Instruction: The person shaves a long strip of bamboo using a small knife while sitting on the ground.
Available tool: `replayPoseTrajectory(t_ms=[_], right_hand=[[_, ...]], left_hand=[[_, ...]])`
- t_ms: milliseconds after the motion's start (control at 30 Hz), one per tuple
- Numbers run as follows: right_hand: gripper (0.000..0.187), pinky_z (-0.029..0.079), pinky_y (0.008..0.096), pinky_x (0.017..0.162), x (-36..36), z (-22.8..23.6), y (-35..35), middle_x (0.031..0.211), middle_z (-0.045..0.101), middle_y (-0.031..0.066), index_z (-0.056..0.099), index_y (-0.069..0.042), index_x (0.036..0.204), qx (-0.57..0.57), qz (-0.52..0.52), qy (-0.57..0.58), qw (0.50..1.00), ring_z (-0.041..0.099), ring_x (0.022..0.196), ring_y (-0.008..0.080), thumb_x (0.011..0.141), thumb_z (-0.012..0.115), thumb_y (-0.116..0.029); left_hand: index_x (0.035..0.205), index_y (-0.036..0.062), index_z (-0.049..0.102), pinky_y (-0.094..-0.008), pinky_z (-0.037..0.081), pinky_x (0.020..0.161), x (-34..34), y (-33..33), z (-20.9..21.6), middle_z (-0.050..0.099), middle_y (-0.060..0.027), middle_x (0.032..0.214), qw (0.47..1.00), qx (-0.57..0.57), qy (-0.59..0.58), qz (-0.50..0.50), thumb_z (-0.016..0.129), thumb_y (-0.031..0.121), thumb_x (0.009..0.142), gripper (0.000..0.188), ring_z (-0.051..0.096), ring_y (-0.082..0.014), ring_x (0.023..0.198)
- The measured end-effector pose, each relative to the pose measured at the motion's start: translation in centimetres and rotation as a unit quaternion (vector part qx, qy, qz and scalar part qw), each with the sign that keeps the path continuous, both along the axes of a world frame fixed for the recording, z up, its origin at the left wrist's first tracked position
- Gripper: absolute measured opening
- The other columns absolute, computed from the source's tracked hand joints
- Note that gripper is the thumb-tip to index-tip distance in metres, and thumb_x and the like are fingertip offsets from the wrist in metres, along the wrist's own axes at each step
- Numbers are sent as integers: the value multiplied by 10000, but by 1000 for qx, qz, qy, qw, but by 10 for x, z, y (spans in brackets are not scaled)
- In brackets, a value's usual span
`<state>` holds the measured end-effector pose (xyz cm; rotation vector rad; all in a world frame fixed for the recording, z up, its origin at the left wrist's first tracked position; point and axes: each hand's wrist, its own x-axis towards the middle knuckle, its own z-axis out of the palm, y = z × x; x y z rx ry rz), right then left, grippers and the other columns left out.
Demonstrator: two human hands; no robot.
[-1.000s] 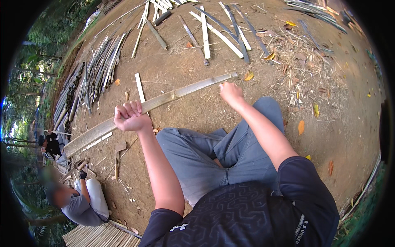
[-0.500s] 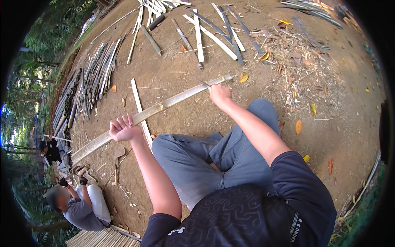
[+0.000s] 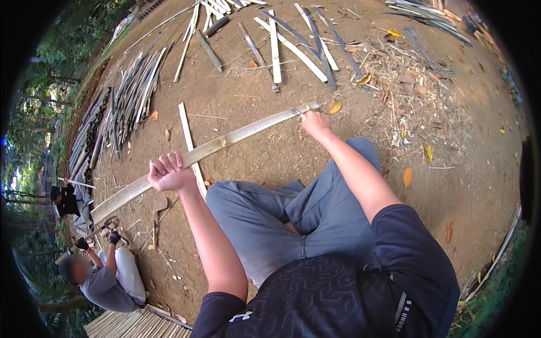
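Observation:
A long split bamboo strip (image 3: pixel 253 129) slants across in front of me, its right end farther away than its left. My left hand (image 3: pixel 168 174) is closed around it, left of the raised node near its middle. Close to the strip's far right end, my right hand (image 3: pixel 316 124) is closed on a thin blade, seemingly a knife (image 3: pixel 297 110), which lies against the strip. Its handle is hidden in my fist. A narrower pale strip (image 3: pixel 185 127) rests on the ground, passing under the one I hold.
A small wooden-handled tool (image 3: pixel 156 217) lies left of my knee. Bamboo pieces (image 3: pixel 275 53) are scattered ahead, with stacked poles (image 3: pixel 132 101) at the left. Shavings (image 3: pixel 394 84) cover the ground at the right. Another person (image 3: pixel 112 279) in gloves sits working at the lower left.
My right hand and the knife have slid rightward along the bamboo strip, nearer its far end. My left hand keeps its grip in nearly the same place.

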<state>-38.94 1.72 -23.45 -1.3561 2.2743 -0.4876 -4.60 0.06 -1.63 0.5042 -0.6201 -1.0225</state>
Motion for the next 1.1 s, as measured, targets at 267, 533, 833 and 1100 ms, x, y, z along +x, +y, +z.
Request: replayPoseTrajectory(t_ms=[267, 533, 833, 1100], right_hand=[[341, 558, 466, 728, -9, -12, -6, 924, 723, 185, 718, -62, 952, 12, -1, 31, 999, 713, 856, 353, 972, 516, -336], [335, 552, 459, 823, -35, -24, -15, 1005, 726, 154, 721, -74, 1003, 64, -56, 21, 996, 702, 960, 343, 962, 521, -340], [416, 507, 495, 906, -68, -50, -14, 1119, 683, 204, 689, -55, 1090, 115, -123, -38, 985, 645, 1085, 377, 974, 501, -408], [423, 502, 485, 922, -77, -42, -9, 1115, 683, 206, 684, -47, 1107, 102, -105, -6, 989, 644, 1082, 381, 971, 496, -400]], left_hand=[[590, 169, 232, -242, 244, 360, 9, -1, -7, 221, 28, 460, 1000, -1, 7, 5, 330, 250, 878, 315, 180, -94, 385], [586, 171, 231, -255, 233, 373, -3, 1, 4, 215, 24, 462, 1000, -1, -5, 1, 347, 246, 847, 296, 169, -105, 389], [600, 171, 228, -257, 235, 372, -27, -5, 17, 211, 25, 480, 1000, -9, -12, -18, 331, 253, 867, 298, 167, -104, 398], [601, 173, 238, -257, 239, 372, -36, 0, 21, 201, 29, 467, 998, -35, -13, -48, 347, 248, 855, 286, 148, -103, 391]])
